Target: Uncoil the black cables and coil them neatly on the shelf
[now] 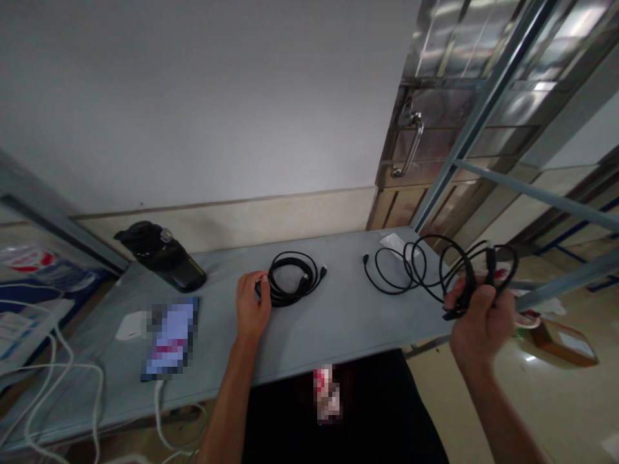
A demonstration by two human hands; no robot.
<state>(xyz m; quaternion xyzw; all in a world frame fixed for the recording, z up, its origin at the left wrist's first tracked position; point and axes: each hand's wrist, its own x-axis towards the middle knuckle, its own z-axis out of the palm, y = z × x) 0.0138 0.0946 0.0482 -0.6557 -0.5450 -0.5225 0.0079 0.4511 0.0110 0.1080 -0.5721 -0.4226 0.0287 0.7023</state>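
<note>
Grey table [329,322] runs across the view, set against a pale wall; a coiled cable [293,278], black, lies flat near its middle. The left hand [251,303] rests on the tabletop at the coil's left edge, fingers curled and thumb touching the outer turns; whether it actually pinches them I cannot tell. The right hand [478,316] is raised off the table's right end, closed in a fist around a loose cable [425,264], also black; its wide loops spill leftward, and one end with its plug lies on the table beside a slip of paper [394,243]. The two cables are well apart.

A black bottle [162,254] lies on its side at the table's far left; nearer the front edge sits a phone [171,335], with a white plug [131,325] just beside it; white cords [48,386] hang off the left. Behind stands a metal door [435,96] with a curved handle [409,138]; a cardboard box [563,341] sits on the floor at right.
</note>
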